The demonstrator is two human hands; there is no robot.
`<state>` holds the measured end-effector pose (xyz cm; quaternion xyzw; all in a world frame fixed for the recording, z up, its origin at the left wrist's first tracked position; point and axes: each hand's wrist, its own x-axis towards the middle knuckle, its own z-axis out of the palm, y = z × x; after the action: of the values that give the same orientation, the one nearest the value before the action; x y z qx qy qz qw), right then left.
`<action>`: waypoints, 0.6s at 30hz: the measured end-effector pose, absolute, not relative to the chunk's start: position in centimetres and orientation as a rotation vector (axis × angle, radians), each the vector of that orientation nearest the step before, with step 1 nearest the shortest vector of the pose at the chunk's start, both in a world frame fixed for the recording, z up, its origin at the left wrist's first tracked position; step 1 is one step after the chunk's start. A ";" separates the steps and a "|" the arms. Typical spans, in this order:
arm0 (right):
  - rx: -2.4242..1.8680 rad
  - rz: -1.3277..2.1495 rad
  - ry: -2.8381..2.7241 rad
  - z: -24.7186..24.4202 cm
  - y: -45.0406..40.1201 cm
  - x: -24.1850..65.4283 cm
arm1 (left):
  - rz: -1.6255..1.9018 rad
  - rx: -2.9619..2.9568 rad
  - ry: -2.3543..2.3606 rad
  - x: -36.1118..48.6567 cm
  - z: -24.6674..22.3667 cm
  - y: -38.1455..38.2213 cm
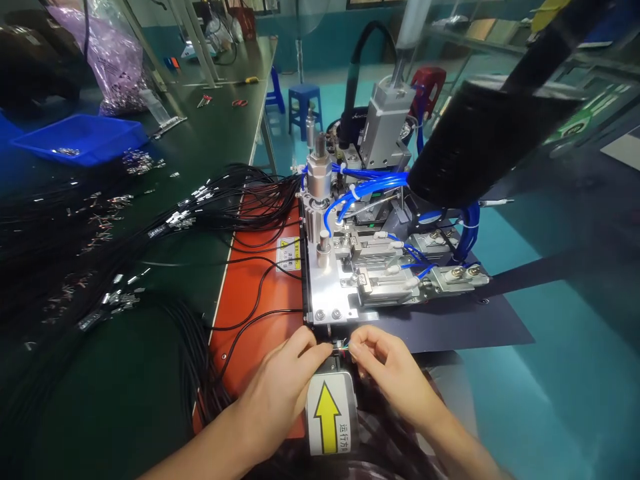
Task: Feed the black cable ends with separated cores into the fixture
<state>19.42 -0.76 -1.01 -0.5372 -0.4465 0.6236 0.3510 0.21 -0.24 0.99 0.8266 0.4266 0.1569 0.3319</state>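
Observation:
In front of the machine's metal plate (325, 287), both hands meet at a short bunch of thin coloured wires (342, 347). My left hand (287, 370) is closed, thumb and forefinger pinched at the left end of the wires; most of what it grips is hidden. From the other side my right hand (387, 360) pinches the wire ends between its fingertips. Just below the fingers is a rounded machine cover with a yellow arrow label (327, 417). Black cables (255, 313) run across the orange base (250, 360) on the left.
Pneumatic cylinders (385, 287) with blue air hoses (375, 183) stand beyond the hands. A thick black extraction nozzle (450, 147) hangs at upper right. Cable bundles (200, 213) with bare metal ends cover the dark table at left, near a blue tray (83, 137). Stools stand behind.

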 end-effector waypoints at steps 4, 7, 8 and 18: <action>-1.407 1.612 -1.131 -1.4 -0.5 19.3 | 0.376 2.306 1.078 0.1 0.6 0.2; -1.416 1.621 -1.117 -1.6 -0.5 19.2 | 0.371 2.362 1.078 0.1 0.6 0.4; -1.418 1.624 -1.114 -1.6 -0.5 19.1 | 0.364 2.368 1.073 0.1 0.6 0.4; -1.446 1.625 -1.132 -2.0 -0.5 19.0 | 0.358 2.447 1.055 0.2 0.4 0.4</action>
<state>19.04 -0.49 -1.96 -0.5549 -0.4344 0.6237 0.3382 0.17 0.38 0.40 0.8869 0.3824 0.1298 0.2245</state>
